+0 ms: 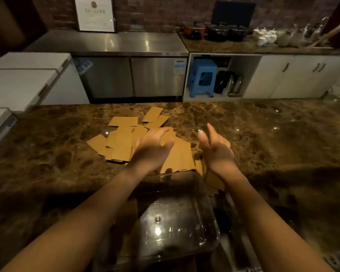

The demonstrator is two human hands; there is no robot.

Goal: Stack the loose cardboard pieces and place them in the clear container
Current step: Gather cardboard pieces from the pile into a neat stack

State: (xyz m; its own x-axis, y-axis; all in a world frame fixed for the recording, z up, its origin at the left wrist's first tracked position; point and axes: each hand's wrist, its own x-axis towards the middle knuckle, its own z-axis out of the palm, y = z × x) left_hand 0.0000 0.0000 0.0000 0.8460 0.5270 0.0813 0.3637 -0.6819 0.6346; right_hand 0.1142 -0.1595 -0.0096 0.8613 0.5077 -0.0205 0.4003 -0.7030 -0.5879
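Note:
Several loose brown cardboard pieces (124,142) lie scattered and overlapping on the dark marble counter (273,134). The clear container (196,222) stands at the near edge between my forearms, with nothing visible inside it. My left hand (153,150) hovers over the middle of the pile, fingers loosely curved, holding nothing. Just right of the pile, my right hand (216,150) is raised with its fingers extended and parted, and it too holds nothing. More cardboard (214,179) shows under my right wrist, beside the container's far right corner.
Beyond the counter is an aisle, then a steel cabinet (130,75), white cupboards (302,75) and an open shelf holding a blue stool (202,77). White chest units (24,81) stand at the left. Pots and jars line the back counter.

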